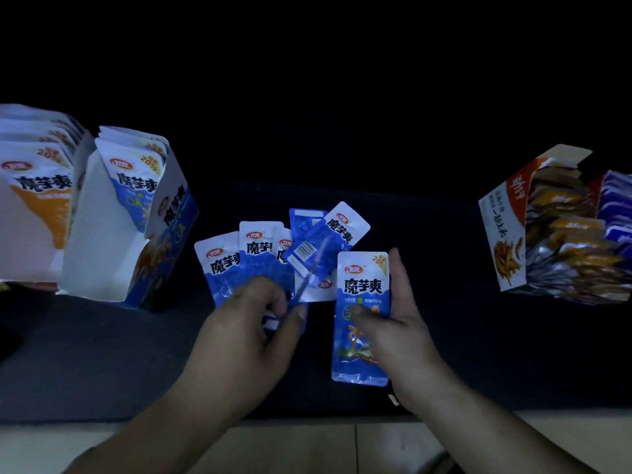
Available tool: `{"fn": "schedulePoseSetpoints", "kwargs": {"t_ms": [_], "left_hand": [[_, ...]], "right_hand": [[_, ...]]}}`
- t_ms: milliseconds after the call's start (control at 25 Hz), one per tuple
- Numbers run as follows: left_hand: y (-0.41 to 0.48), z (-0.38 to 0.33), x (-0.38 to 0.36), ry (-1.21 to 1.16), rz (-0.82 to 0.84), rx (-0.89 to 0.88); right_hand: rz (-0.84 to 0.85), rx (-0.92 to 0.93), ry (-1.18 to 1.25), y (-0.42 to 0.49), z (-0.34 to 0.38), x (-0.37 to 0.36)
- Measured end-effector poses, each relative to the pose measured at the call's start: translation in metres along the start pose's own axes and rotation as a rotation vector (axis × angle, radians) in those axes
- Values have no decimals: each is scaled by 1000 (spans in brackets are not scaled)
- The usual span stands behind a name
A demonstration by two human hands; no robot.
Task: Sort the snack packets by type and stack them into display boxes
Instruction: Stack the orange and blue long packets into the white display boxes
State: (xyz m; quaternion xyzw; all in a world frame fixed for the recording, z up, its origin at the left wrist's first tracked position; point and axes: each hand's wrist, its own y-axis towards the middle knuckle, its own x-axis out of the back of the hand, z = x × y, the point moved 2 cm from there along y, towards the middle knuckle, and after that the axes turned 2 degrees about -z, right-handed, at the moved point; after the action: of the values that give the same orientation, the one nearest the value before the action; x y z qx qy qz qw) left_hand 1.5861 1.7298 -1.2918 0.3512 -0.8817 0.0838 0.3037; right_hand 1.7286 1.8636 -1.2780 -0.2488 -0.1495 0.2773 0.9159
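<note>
Several blue snack packets (260, 261) lie fanned on the dark table at the centre. My right hand (400, 323) holds one blue packet (362, 302) upright, thumb across its front and fingers along its right edge. My left hand (253, 323) pinches a blurred blue packet (301, 295) edge-on above the pile. At the left stands a blue display box (160, 241) holding blue packets, and beside it an orange display box (30, 206) with orange-marked packets.
At the right an orange-and-white display box (506, 234) leans, full of orange packets, with a box of dark blue packets (615, 206) behind it. The dark table's front edge (307, 419) meets a pale floor below.
</note>
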Motion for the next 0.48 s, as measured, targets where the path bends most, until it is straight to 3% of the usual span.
{"fn": "schedulePoseSetpoints", "kwargs": {"t_ms": [80,240,480], "left_hand": [[-8,-17,-17,-99,78,-31],[-19,-36,-39,-377,199,96],[-18,-38,-42,-406,10,109]], "right_hand": [[19,0,69,-1,1,-3],[35,41,161,-7,8,-2],[29,69,182,-13,9,2]]}}
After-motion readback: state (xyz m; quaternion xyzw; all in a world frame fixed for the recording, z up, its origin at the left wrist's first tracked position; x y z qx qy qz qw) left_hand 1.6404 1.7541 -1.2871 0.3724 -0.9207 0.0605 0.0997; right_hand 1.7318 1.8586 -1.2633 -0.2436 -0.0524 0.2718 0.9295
